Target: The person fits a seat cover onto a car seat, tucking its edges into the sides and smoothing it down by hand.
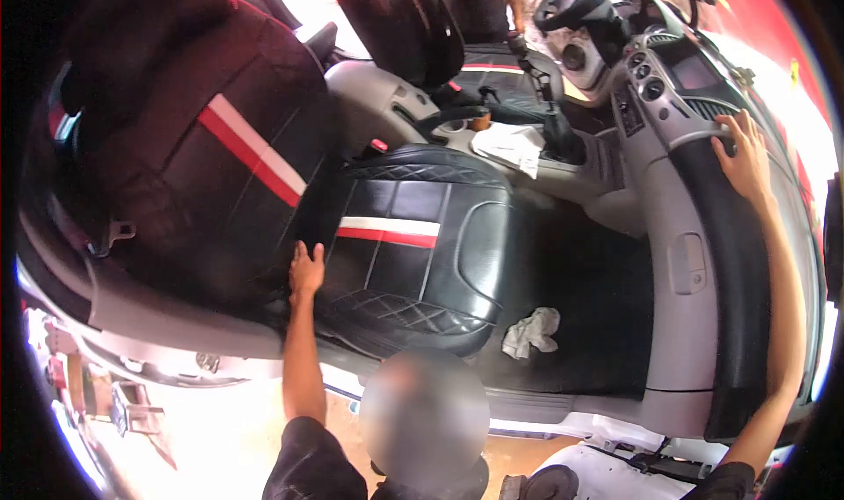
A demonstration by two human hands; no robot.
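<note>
Car interior (598, 263): left hand (306, 273) hung unclenched by black seat cushion (406, 267), right hand (747, 159) lay splayed on dashboard (743, 280), both empty. Cushion looked padded, slick; its edge seemed best hold.

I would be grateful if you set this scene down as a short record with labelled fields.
Place: car interior
Left hand: open, empty, the left hand at the near side of the seat cushion, close to the backrest; contact unclear
Right hand: open, empty, the right hand on the dashboard, by an air vent
Upholstery: black, with red and white bands
Cloths: one white cloth on the centre console; another crumpled on the floor
</note>
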